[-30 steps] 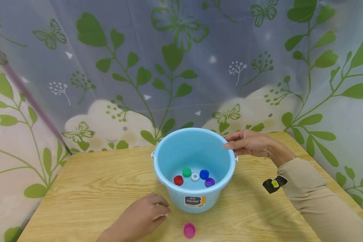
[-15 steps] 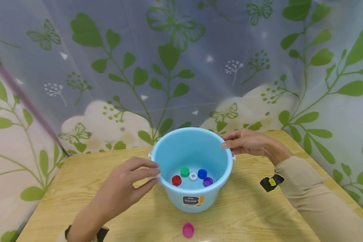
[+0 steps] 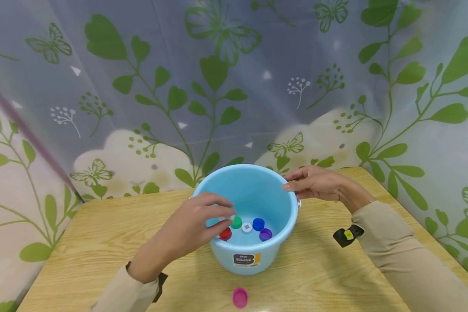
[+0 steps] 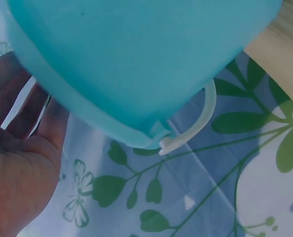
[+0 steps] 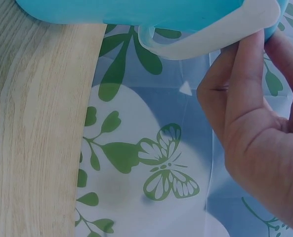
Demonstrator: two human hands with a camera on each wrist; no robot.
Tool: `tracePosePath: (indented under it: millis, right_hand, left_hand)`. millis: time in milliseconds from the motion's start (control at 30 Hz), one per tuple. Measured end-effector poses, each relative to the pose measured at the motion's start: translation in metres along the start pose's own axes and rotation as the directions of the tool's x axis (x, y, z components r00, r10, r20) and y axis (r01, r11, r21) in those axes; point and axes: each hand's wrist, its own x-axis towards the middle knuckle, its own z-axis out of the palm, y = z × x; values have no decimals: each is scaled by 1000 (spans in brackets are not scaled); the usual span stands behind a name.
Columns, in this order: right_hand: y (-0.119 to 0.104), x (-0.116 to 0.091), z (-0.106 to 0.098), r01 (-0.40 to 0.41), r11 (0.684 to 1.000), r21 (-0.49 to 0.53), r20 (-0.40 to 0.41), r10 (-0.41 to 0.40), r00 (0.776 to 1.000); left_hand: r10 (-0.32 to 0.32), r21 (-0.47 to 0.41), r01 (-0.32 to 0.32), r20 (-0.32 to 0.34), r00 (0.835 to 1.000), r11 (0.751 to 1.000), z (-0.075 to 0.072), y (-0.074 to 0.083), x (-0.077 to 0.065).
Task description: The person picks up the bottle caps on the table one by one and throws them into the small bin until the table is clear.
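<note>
A light blue bucket (image 3: 245,255) stands upright on the wooden table. My right hand (image 3: 316,183) pinches its right rim, thumb on top and fingers outside; the right wrist view shows fingers against the white handle (image 5: 205,42). Over the bucket's left rim reaches my left hand (image 3: 195,221), its fingertips above the opening, pinching a small white bottle cap (image 3: 228,217) that the fingers mostly hide. Inside on the bottom lie a red cap (image 3: 225,234), a green cap (image 3: 236,222), a white cap (image 3: 247,227), a blue cap (image 3: 258,224) and a purple cap (image 3: 265,235).
A pink cap (image 3: 240,297) lies on the table (image 3: 113,242) in front of the bucket. Behind and at both sides hangs a curtain (image 3: 160,130) printed with leaves and butterflies.
My left hand has risen from the table at the bucket's front left and moved in over its rim, carrying the small white cap. The right hand keeps its hold on the rim.
</note>
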Motion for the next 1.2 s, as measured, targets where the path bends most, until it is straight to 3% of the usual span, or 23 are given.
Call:
tracePosePath:
  millis: [167, 300, 500, 567, 667, 767, 867, 933, 1067, 1200]
  right_hand:
    - [0, 0, 1, -4, 1000, 5, -3, 4, 1000]
    - [0, 1, 1, -9, 1000, 10, -13, 9, 1000]
    - [0, 1, 1, -8, 1000, 13, -19, 8, 1000]
    - [0, 1, 1, -8, 1000, 16, -15, 8, 1000]
    - [0, 0, 1, -8, 1000, 16, -11, 8, 1000]
    - [0, 0, 1, -6, 1000, 14, -6, 6, 1000]
    - [0, -1, 1, -4, 1000, 9, 0, 4, 1000]
    - [-1, -1, 1, -4, 1000, 6, 3, 4, 1000]
    - [-1, -2, 2, -3, 1000, 1, 4, 3, 1000]
    - [-1, -2, 2, 3, 1000, -7, 2, -3, 1000]
  left_hand:
    - [-48, -17, 50, 92, 995, 999, 8, -6, 1]
    - [-78, -74, 87, 124, 989, 993, 10, -8, 1]
    - [-160, -206, 203, 208, 965, 957, 8, -9, 1]
    - [-176, -216, 225, 224, 958, 950, 7, -10, 1]
    - [-171, -202, 216, 216, 961, 955, 7, -10, 1]
    - [-150, -163, 175, 158, 976, 971, 8, -11, 0]
    - [-137, -83, 141, 48, 989, 987, 10, -14, -1]
    - [-147, -36, 145, -42, 988, 989, 10, -17, -2]
    - [-217, -11, 218, -192, 957, 976, 7, -24, -5]
    - [-328, -30, 335, -290, 899, 942, 4, -30, -7]
